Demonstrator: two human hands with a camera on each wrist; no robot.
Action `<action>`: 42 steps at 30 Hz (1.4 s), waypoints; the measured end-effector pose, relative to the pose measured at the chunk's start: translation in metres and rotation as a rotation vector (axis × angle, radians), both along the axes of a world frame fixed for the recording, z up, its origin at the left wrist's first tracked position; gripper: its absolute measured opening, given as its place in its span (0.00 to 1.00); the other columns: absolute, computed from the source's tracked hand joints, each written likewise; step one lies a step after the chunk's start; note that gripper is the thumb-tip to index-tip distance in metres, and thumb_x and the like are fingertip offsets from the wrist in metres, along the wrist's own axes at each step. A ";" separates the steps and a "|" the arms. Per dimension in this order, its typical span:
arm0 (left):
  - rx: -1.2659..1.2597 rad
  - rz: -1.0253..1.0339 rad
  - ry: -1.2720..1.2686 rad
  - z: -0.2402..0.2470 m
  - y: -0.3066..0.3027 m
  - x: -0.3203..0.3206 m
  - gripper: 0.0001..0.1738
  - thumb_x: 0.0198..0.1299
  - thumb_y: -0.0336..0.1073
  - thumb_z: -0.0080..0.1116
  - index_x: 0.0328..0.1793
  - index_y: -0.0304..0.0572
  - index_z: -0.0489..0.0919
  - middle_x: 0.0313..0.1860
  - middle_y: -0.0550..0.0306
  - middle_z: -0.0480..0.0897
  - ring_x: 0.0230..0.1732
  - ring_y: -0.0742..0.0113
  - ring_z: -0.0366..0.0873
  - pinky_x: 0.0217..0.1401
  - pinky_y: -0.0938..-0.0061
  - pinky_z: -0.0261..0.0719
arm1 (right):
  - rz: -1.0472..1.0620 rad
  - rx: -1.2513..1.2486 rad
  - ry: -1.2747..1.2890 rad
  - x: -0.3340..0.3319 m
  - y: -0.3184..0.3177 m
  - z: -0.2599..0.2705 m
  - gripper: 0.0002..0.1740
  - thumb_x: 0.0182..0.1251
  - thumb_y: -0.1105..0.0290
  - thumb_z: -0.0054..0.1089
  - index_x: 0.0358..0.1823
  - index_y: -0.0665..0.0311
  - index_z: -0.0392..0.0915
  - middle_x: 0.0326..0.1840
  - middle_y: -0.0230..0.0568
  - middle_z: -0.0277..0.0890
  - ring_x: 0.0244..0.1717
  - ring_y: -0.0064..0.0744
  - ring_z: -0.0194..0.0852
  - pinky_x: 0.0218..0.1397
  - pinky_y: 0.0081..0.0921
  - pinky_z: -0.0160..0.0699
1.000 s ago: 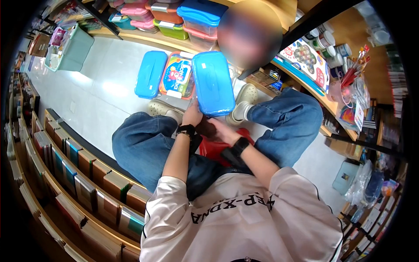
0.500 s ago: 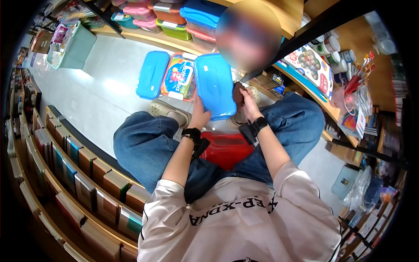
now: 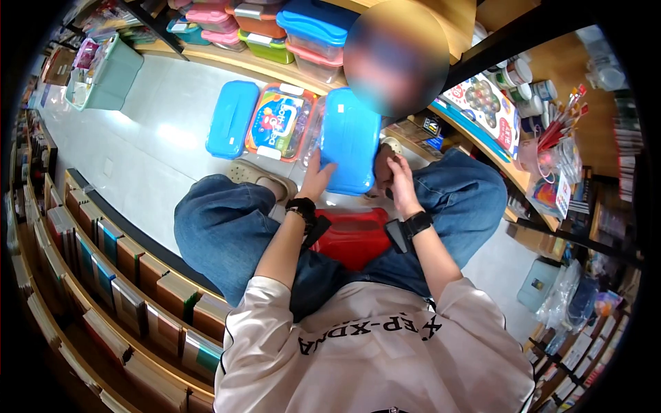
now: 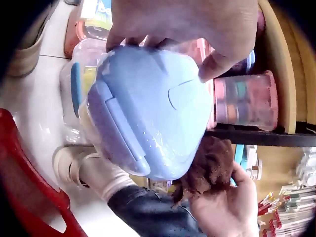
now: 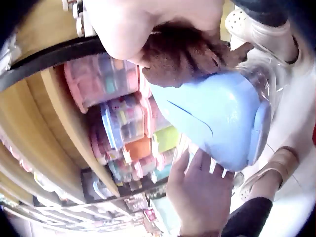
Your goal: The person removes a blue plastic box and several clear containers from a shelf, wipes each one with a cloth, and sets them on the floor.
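Observation:
A clear plastic storage box with a blue lid [image 3: 352, 138] is held up over the floor, tilted, between my hands. My left hand [image 3: 317, 179] grips its left edge, and the left wrist view shows the thumb on the lid [image 4: 153, 108] with the fingers around the far side. My right hand [image 3: 405, 186] holds a crumpled brown cloth [image 4: 212, 160] at the box's right side. From the right wrist, the cloth [image 5: 180, 59] lies right against the blue lid's edge, and the palm of the left hand [image 5: 200, 197] shows beyond.
Left of the held box, another blue-lidded box [image 3: 233, 119] and an orange-rimmed one with a printed label [image 3: 279, 120] sit on the floor. Red plastic [image 3: 351, 237] shows between the knees. Stacked boxes [image 3: 265, 43] fill the shelf ahead; brushes [image 3: 554, 117] stand at right; books [image 3: 138, 296] line the left.
The hands were together below the box with the cloth. The right hand has since carried the cloth to the box's right side, and the left has moved up onto its left edge. The box has shifted right.

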State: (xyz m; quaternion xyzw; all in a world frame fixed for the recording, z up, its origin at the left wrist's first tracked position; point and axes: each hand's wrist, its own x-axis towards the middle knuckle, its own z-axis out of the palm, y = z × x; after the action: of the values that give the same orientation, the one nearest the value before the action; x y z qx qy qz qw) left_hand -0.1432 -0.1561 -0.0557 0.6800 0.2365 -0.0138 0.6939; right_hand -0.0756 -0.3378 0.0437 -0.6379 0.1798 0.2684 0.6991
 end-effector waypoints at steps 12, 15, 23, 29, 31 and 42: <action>0.386 -0.113 0.234 -0.026 0.027 -0.016 0.26 0.67 0.40 0.36 0.64 0.25 0.59 0.66 0.30 0.59 0.68 0.41 0.54 0.69 0.63 0.53 | 0.506 -0.286 -0.842 -0.047 0.073 -0.033 0.20 0.64 0.69 0.53 0.56 0.66 0.64 0.61 0.54 0.63 0.61 0.55 0.63 0.61 0.36 0.63; 0.292 0.055 -0.035 -0.075 0.046 -0.025 0.25 0.69 0.40 0.30 0.62 0.26 0.63 0.61 0.31 0.65 0.64 0.41 0.61 0.64 0.63 0.59 | 0.703 -0.311 -0.966 -0.056 0.080 -0.039 0.21 0.61 0.71 0.53 0.56 0.64 0.64 0.65 0.54 0.59 0.66 0.53 0.55 0.66 0.37 0.59; 0.050 0.152 -0.079 0.026 0.030 -0.017 0.33 0.69 0.46 0.40 0.69 0.26 0.52 0.64 0.34 0.64 0.66 0.49 0.61 0.66 0.69 0.56 | 0.788 -0.369 -0.952 -0.021 0.078 -0.028 0.20 0.58 0.73 0.54 0.53 0.60 0.69 0.58 0.48 0.68 0.56 0.53 0.67 0.58 0.37 0.69; 0.124 0.154 -0.018 -0.008 0.024 -0.023 0.35 0.68 0.47 0.40 0.71 0.27 0.48 0.69 0.33 0.56 0.72 0.47 0.51 0.70 0.68 0.50 | 0.444 -0.490 -1.226 0.081 0.114 -0.033 0.16 0.61 0.74 0.50 0.52 0.64 0.70 0.53 0.51 0.71 0.54 0.52 0.69 0.56 0.37 0.69; 0.118 0.152 0.004 -0.006 0.025 -0.023 0.35 0.68 0.47 0.40 0.71 0.27 0.48 0.69 0.32 0.56 0.71 0.47 0.52 0.70 0.68 0.51 | 0.478 -0.504 -1.207 0.104 0.138 -0.033 0.18 0.61 0.72 0.50 0.54 0.63 0.69 0.58 0.53 0.67 0.57 0.53 0.67 0.59 0.37 0.66; 0.127 0.171 -0.015 -0.002 0.022 -0.022 0.34 0.69 0.46 0.38 0.72 0.28 0.47 0.69 0.33 0.55 0.72 0.47 0.51 0.71 0.67 0.49 | 0.839 -0.707 -1.294 0.072 0.163 -0.062 0.23 0.55 0.78 0.52 0.56 0.61 0.70 0.61 0.49 0.64 0.64 0.53 0.57 0.66 0.38 0.59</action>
State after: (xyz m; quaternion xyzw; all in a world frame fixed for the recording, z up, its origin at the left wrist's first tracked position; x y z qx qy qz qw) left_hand -0.1657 -0.1339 -0.0577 0.7000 0.2890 0.0655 0.6498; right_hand -0.0037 -0.1753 -0.0183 -0.8606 -0.4337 0.0158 0.2665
